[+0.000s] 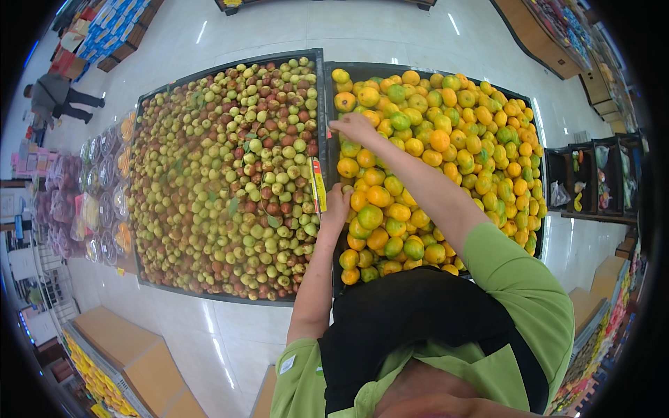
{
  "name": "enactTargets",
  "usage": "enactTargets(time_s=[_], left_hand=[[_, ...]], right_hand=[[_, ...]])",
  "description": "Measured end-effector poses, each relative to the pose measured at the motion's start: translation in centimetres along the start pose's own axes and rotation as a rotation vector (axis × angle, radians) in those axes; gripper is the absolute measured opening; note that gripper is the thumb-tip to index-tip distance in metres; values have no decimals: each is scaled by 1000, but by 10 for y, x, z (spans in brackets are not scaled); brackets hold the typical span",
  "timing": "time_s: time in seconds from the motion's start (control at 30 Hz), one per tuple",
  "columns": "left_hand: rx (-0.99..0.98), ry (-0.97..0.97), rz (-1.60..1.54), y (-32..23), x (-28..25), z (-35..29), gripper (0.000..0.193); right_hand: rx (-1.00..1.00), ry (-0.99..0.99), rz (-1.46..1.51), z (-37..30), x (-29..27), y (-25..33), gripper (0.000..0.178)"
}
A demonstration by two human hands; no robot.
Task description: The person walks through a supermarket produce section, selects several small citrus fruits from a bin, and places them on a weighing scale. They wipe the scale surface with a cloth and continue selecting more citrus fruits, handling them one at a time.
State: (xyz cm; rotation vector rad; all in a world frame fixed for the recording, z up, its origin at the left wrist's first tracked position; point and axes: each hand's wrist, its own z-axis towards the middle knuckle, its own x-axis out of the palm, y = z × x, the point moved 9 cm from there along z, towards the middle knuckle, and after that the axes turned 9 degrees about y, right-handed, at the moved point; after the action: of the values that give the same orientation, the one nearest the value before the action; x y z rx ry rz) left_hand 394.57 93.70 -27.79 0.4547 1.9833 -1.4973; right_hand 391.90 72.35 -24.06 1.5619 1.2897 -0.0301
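A bin of small green and brown-red jujube-like fruits (230, 174) lies on the left, beside a bin of orange-green mandarins (432, 153). At the dark divider between them, a yellow and red price sign (318, 184) stands tilted over the green fruits. My left hand (336, 207) is closed at the sign's lower right side, apparently gripping its edge; its fingers are partly hidden. Farther up the divider, my right hand (355, 129) reaches across the mandarins. Its fingertips are pinched together at the bin's rim, near a small red piece (330, 133); what they hold is unclear.
Clear plastic tubs of fruit (104, 188) and purple bags (63, 202) stand beyond the left bin. A person (59, 97) walks at the far left. Dark shelves (592, 177) stand at the right; brown boxes (132, 348) are at the lower left.
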Motion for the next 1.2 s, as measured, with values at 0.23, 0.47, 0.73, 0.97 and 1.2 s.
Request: enactTargets(time_s=[0.23,0.47,0.73,0.97,1.2], left_hand=[[-47,-101,-169,-3,-9,-15,38],[217,-275,-68,-61,-24,-63,33],[51,-519,-42,-17,-65,-161,31],[-168,-525,-193,41,-76,-182,35],[107,-292,-115,-8,-21,-154,24]], right_hand=[[-280,260,638,-11,44,75,51],[-390,102,287,-79,10,27,35],[-210,-32,329,-184,-46,-76,29],[-260,-132,201,-185,-72,-71,27],[-453,-319,-341,-78,-73,-3,33]])
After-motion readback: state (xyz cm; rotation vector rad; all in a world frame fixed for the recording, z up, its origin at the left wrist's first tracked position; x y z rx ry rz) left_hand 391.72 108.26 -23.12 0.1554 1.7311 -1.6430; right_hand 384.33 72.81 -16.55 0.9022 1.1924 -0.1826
